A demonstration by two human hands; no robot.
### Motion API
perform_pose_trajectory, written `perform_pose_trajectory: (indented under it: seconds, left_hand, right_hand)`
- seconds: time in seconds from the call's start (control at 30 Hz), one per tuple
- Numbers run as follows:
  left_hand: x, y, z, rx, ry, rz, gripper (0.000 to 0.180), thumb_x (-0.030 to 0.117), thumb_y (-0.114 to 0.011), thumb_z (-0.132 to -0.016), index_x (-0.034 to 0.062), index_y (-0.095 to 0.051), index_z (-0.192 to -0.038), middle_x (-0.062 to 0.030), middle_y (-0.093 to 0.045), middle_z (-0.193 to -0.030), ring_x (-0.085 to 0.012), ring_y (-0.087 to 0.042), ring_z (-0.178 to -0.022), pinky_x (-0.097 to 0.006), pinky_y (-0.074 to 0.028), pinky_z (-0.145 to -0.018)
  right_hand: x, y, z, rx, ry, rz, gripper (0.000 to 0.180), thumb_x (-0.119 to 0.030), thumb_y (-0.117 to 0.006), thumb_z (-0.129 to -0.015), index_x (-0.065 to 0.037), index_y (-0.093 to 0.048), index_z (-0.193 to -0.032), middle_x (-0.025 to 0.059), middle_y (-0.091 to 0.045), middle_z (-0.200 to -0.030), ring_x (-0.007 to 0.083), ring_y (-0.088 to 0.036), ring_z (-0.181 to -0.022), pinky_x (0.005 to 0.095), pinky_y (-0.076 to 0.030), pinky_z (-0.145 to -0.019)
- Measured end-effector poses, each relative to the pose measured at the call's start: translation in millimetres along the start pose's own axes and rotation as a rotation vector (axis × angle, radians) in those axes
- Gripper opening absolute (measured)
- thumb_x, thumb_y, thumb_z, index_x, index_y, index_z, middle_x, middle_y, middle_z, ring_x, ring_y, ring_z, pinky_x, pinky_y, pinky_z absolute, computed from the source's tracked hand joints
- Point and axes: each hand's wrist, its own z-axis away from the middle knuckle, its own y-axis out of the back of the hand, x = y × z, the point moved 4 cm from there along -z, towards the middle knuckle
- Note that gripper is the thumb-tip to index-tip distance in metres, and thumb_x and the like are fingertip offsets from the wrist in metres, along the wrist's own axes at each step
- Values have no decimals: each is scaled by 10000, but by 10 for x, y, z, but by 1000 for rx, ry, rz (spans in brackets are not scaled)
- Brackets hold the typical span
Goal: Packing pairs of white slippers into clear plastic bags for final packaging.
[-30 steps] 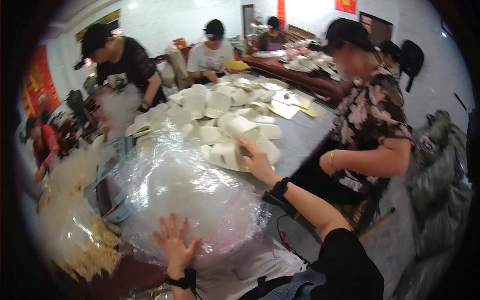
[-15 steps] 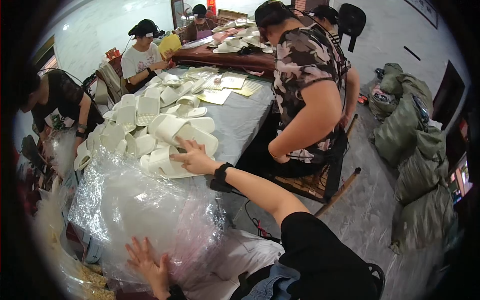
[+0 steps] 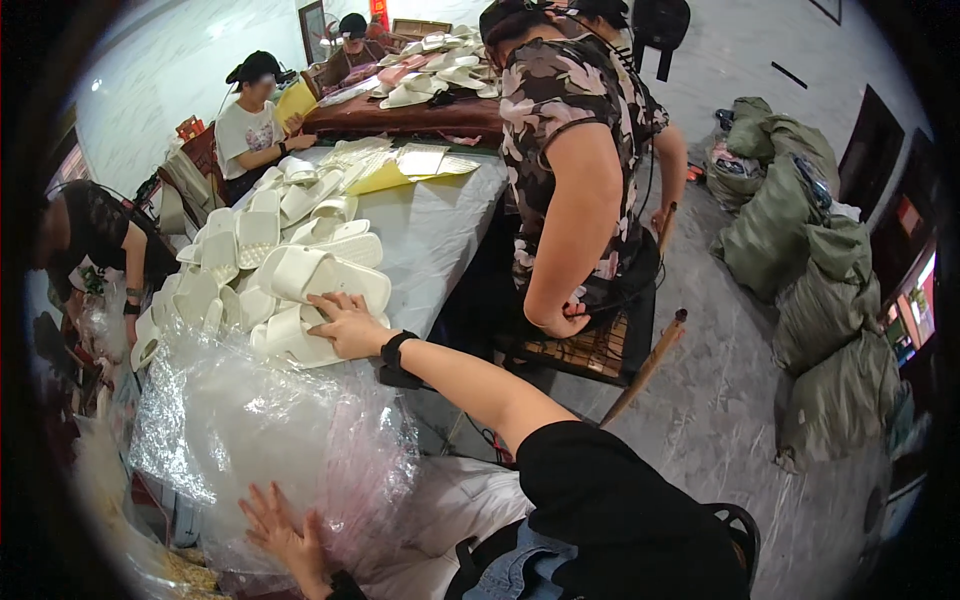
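My left hand [image 3: 285,535] lies with fingers spread on a heap of clear plastic wrapping [image 3: 255,430], which has a pinkish part on its right side. My right hand [image 3: 350,328] reaches across to the front of a pile of cream-coloured slippers [image 3: 262,228]. Its fingers are apart and touch the strap of the nearest slipper [image 3: 285,340]; I see no closed hold on it. Just behind those fingers lies another cream slipper [image 3: 300,272], tilted on the pile. The underside of my right hand is hidden.
A grey-covered table [image 3: 430,225] carries the slippers and yellow and white sheets [image 3: 410,165]. Close on my right, a person in a camouflage shirt [image 3: 585,130] sits by a wooden pole [image 3: 650,365]. Green sacks [image 3: 835,390] line the right side. Other people work on the left and far side.
The whole view has shifted, so the table and people sit further left. My right hand has moved in over the nearest slipper, its fingers less spread. My left hand stays on the plastic.
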Motion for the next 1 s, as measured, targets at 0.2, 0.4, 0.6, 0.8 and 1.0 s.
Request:
perform_pose_trajectory:
  seconds: [0.2, 0.4, 0.6, 0.8, 1.0]
  left_hand:
    - [-62, -46, -12, 17, -14, -3, 859, 813, -428, -884, 269, -442, -1548, -6, -217, -1697, -331, -85, -1573, -679, 5, -1197]
    - [-61, -42, -9, 1, 4, 4, 822, 770, -453, -909, 269, -424, -1559, -6, -212, -1699, -331, -80, -1575, -694, 3, -1185]
    - [-15, -16, -21, -8, -10, 10, 821, 767, -459, -908, 273, -419, -1562, 1, -213, -1699, -322, -70, -1578, -695, 11, -1183]
    - [-86, -36, 16, 16, -6, 35, 852, 796, -449, -890, 268, -425, -1558, 5, -206, -1701, -316, -60, -1579, -683, 35, -1187]
    - [-49, -17, 18, 25, -17, 50, 883, 804, -465, -873, 249, -422, -1559, -21, -216, -1697, -335, -60, -1578, -701, 13, -1182]
  right_hand:
    - [-16, -2, 2, 33, 11, -2, 403, -145, -633, -814, -263, -776, -1171, 106, -394, -1589, 327, -330, -1427, 514, -269, -1076]
    - [-1, -31, -5, 45, 26, -4, 402, -155, -635, -815, -255, -777, -1178, 126, -381, -1594, 347, -315, -1439, 529, -261, -1085]
    - [37, 19, 26, 57, 18, -24, 387, -163, -640, -816, -249, -780, -1167, 113, -377, -1600, 336, -308, -1444, 530, -255, -1087]
    - [-37, 43, 19, 24, 4, -47, 396, -161, -641, -813, -244, -778, -1176, 117, -363, -1614, 330, -306, -1450, 503, -252, -1109]
    - [-15, 51, 35, 29, -4, -46, 386, -161, -640, -820, -240, -781, -1170, 123, -378, -1604, 332, -308, -1451, 506, -243, -1129]
